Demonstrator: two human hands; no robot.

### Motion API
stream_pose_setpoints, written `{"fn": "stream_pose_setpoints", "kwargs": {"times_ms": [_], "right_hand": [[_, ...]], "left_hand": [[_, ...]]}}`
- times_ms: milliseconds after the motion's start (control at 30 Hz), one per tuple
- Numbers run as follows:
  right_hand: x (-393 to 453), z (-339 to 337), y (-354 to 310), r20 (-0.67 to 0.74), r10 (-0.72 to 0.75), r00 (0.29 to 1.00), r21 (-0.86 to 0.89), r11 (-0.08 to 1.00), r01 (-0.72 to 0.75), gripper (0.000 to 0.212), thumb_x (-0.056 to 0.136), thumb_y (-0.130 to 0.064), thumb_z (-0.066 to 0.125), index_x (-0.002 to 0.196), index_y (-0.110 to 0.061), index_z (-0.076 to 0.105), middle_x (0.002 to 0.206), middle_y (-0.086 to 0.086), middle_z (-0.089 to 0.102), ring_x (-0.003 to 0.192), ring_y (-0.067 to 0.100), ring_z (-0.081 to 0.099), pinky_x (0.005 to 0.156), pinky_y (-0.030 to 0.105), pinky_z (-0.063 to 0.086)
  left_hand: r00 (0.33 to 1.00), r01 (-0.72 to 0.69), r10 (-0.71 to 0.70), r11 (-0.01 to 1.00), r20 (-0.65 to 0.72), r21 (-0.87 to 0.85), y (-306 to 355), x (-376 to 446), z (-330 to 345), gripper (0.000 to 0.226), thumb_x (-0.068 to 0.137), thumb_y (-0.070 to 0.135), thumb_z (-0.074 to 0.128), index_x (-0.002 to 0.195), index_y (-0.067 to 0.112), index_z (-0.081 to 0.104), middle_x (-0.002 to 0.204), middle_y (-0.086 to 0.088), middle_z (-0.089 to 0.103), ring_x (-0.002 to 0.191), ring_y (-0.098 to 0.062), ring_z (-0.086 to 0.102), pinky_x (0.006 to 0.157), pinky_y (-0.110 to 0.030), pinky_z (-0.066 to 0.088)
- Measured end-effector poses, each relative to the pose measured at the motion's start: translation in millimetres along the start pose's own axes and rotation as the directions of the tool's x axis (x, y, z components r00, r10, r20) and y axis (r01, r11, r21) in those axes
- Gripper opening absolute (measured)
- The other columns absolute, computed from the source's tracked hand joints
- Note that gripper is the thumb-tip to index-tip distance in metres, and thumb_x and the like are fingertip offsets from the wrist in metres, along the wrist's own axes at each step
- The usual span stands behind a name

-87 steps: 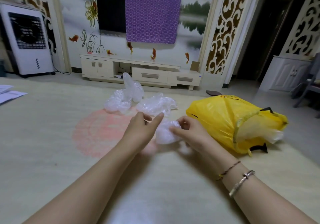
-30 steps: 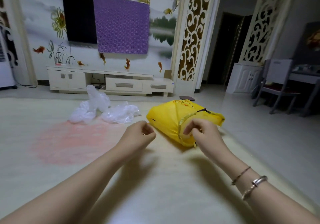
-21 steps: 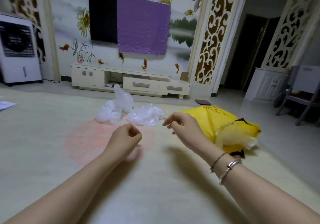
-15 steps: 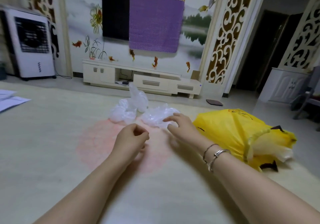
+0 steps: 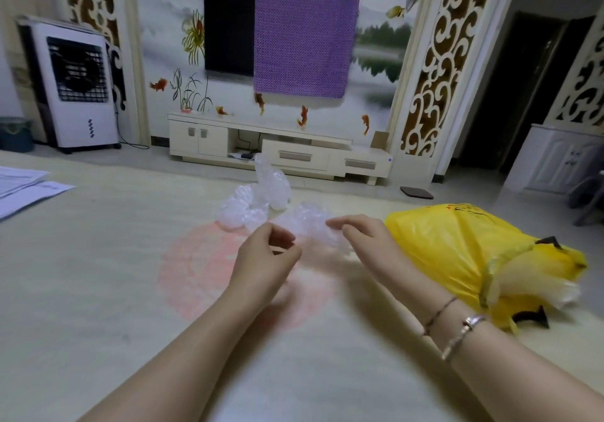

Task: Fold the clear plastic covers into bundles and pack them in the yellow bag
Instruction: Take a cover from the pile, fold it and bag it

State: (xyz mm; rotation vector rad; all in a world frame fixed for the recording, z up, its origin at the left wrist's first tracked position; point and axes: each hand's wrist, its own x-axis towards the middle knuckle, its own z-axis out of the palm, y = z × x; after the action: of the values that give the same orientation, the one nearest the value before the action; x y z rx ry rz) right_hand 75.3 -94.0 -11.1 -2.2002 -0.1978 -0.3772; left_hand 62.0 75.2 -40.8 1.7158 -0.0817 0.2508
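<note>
Now right hand (image 5: 362,238) on clear cover (image 5: 307,220)

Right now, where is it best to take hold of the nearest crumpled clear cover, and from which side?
Probably at its near edges. The clear cover lies loosely crumpled on the mat between the two hands, so the right hand can pinch its right end and the left hand its left end. Coming from the near side avoids the yellow bag and the other covers behind.
</note>
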Motion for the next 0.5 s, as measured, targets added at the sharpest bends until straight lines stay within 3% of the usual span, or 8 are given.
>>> {"fn": "stream_pose_setpoints", "kwargs": {"times_ms": [100,233,333,433,500], "right_hand": [[-26,-8,-7,-0.026,0.006,1.0,0.182,0.983,-0.001,0.039,0.088,0.007,0.041,0.1,-0.012,0.073,0.103,-0.001,0.071,0.097,0.003,0.062,0.082,0.008,0.044],[-44,-8,2,0.023,0.044,0.999,0.409,0.911,-0.05,0.045,0.087,0.015,0.037,0.087,-0.012,0.073,0.089,0.004,0.072,0.083,0.014,0.067,0.078,0.024,0.053],[-45,-10,4,0.018,0.09,0.996,0.53,0.844,-0.086,0.041,0.088,0.016,0.041,0.081,-0.011,0.072,0.079,0.006,0.07,0.073,0.016,0.067,0.074,0.029,0.055],[-47,-10,7,0.022,0.081,0.996,0.557,0.827,-0.079,0.029,0.086,0.009,0.057,0.082,-0.014,0.074,0.087,0.01,0.071,0.079,0.02,0.068,0.079,0.037,0.055],[-49,-10,8,0.04,0.074,0.996,0.561,0.823,-0.084,0.029,0.086,0.006,0.06,0.083,-0.017,0.075,0.096,0.009,0.072,0.086,0.022,0.069,0.08,0.038,0.055]], "left_hand": [[0.997,-0.036,0.037,0.999,0.069,-0.014,4,-6,5,0.021,0.081,0.019,0.072,0.098,0.019,0.059,0.095,0.006,0.066,0.084,-0.012,0.065,0.073,-0.039,0.058],[0.99,-0.041,0.039,0.999,0.137,0.006,2,-12,13,0.028,0.08,0.024,0.075,0.102,0.021,0.059,0.1,0.008,0.066,0.087,-0.009,0.067,0.079,-0.035,0.057],[0.987,-0.038,0.034,0.999,0.16,0.024,-1,-10,14,0.018,0.084,0.02,0.071,0.099,0.021,0.062,0.099,0.006,0.068,0.089,-0.011,0.067,0.08,-0.035,0.056],[0.987,-0.008,0.011,1.0,0.163,-0.022,2,-11,12,0.004,0.085,0.012,0.068,0.089,0.014,0.067,0.089,-0.001,0.07,0.083,-0.018,0.066,0.072,-0.03,0.057],[0.981,0.051,-0.029,0.992,0.193,-0.113,6,-15,12,0.01,0.086,0.014,0.07,0.094,0.008,0.068,0.094,-0.009,0.07,0.088,-0.024,0.068,0.072,-0.033,0.058]]}}
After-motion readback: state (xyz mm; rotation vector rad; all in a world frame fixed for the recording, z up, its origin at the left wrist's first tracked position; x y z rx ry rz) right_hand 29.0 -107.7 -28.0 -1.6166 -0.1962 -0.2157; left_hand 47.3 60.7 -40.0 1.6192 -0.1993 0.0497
